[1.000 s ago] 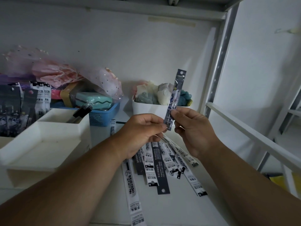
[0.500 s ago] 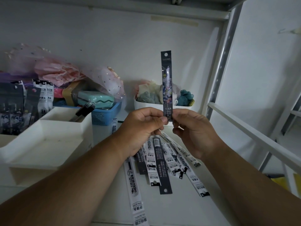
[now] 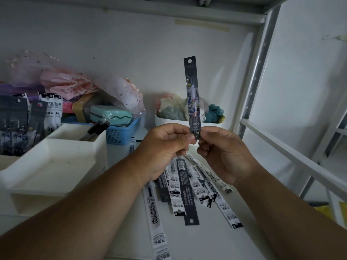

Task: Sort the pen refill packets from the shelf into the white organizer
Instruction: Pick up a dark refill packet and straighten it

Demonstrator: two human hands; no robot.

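- Head view, progress: early to mid, my read. One dark refill packet (image 3: 192, 94) is in hand; a fan of refill packets (image 3: 189, 186) lies unsorted on the shelf (image 3: 249, 244) under the wrists, plus one long white packet (image 3: 154, 212) nearer the camera.
- White organizer (image 3: 56, 166) sits on the left. Its front tray shows nothing inside; the rear compartment holds a couple of dark pens or packets, can't tell which. More packets stand behind it at far left (image 3: 50, 109).
- Left to do: place the held one, then clear the pile.
- Hands: left hand (image 3: 165, 147) pinches the packet's bottom edge between thumb and forefinger; right hand (image 3: 223, 154) pinches the same end from the other side. Both are grasping it, other fingers curled.
- Location: packet is held in the air above the pile, in front of the white tub of soft items (image 3: 169, 121), well clear of the organizer.
- Orientation: long axis near vertical, slight lean to the left at the top. Hang hole up, printed face toward camera.
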